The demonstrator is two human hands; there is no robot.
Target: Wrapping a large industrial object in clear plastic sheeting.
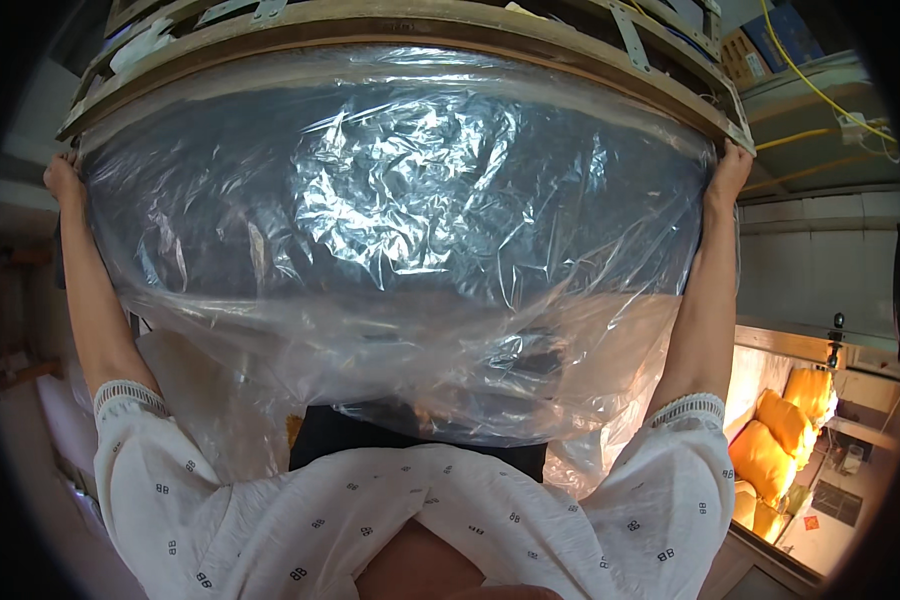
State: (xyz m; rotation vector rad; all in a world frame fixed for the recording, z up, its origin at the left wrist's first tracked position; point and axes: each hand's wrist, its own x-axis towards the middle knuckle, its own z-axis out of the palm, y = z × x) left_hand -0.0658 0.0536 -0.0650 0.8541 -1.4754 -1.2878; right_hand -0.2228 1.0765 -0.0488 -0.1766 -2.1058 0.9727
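A large sheet of clear, wrinkled plastic film (410,200) spreads across the middle of the view, shiny at its centre, with a dark flat surface showing through it. Its upper edge runs along a wooden frame bar (400,33), and its lower part hangs down in front of my body. My left hand (63,178) is closed at the film's upper left corner, just under the bar's end. At the upper right corner my right hand (731,172) is closed too, gripping the film close below the bar. Both arms are stretched wide apart.
Metal brackets (630,38) join the wooden slats above the bar. Yellow cables (810,80) hang at the upper right near a cardboard box (744,58). Stuffed yellow sacks (770,450) lie lower right. A white bag (142,45) sits among the slats at the upper left.
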